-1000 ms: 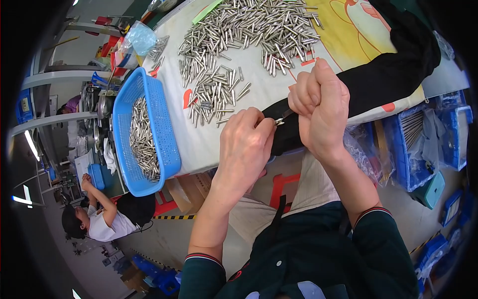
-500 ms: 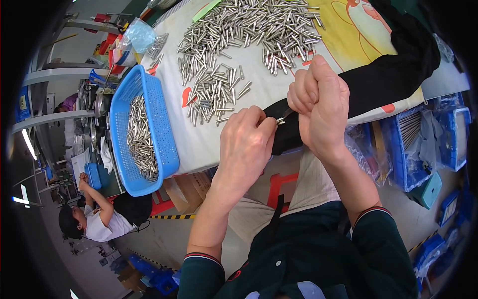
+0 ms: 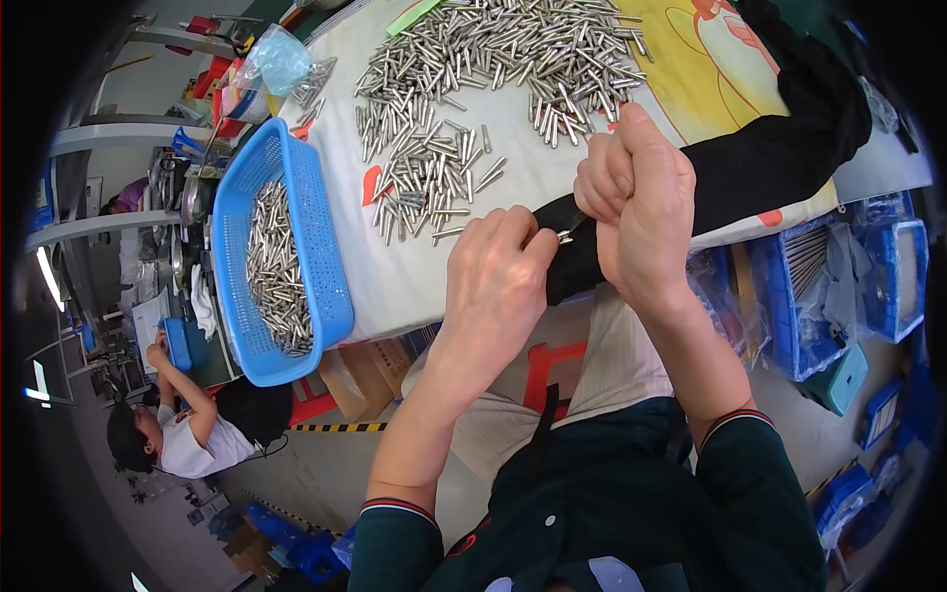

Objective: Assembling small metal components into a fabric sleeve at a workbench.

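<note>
My left hand (image 3: 501,276) is closed over the table's near edge, pinching a small metal pin (image 3: 564,237) whose tip pokes out past the thumb and forefinger. My right hand (image 3: 636,202) is curled into a fist beside it, thumb up. A thin dark tool (image 3: 579,221) sticks out of that fist, with its point at the pin; its handle is hidden in the palm. Under both hands lies a black cloth (image 3: 730,173). Beyond them, a large heap of similar metal pins (image 3: 483,44) covers the table, with a smaller cluster (image 3: 424,183) nearer my left hand.
A blue perforated basket (image 3: 333,286) with many pins stands at the table's left edge. A clear bluish plastic bag (image 3: 279,61) sits behind it. Blue crates (image 3: 789,326) are on the right, below the table. A person in a white shirt (image 3: 202,449) works at the far left.
Both hands keep their grip at nearly the same place. The pin now shows slightly farther right in the picture, and the view has shifted a little. The other person's hands have lowered.
</note>
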Demonstrator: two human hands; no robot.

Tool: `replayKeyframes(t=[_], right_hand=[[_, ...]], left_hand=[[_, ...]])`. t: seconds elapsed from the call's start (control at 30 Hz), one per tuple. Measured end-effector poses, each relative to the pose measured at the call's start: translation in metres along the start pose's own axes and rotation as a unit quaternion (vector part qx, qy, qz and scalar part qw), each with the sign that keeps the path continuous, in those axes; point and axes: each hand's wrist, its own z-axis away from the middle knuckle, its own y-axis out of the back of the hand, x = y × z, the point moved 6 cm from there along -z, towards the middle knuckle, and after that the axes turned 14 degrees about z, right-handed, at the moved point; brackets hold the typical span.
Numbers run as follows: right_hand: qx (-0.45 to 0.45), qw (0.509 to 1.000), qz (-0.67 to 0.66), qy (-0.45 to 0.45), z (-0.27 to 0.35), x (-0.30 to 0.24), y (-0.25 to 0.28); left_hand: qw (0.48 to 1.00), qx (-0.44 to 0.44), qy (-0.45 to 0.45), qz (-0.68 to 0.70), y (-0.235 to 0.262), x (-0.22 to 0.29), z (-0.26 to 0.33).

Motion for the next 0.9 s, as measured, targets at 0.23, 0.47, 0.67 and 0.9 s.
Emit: replayKeyframes(t=[0.23, 0.47, 0.67, 0.9], right_hand=[[-0.028, 0.995, 0.079, 0.057, 0.006, -0.002, -0.009], [-0.068, 0.971, 0.194, 0.122, 0.020, -0.003, -0.023], [-0.054, 0.994, 0.077, 0.051, 0.006, 0.003, -0.005], [0.000, 0.998, -0.044, 0.050, 0.015, -0.012, 0.016]], left_hand=[[1.000, -0.015, 0.006, 0.016, -0.002, -0.002, -0.001], [0.998, 0.013, -0.009, 0.066, -0.001, -0.004, 0.000], [1.000, -0.001, 0.011, 0.024, -0.002, -0.002, 0.000], [0.999, 0.014, 0.039, 0.014, 0.000, 0.002, -0.001]])
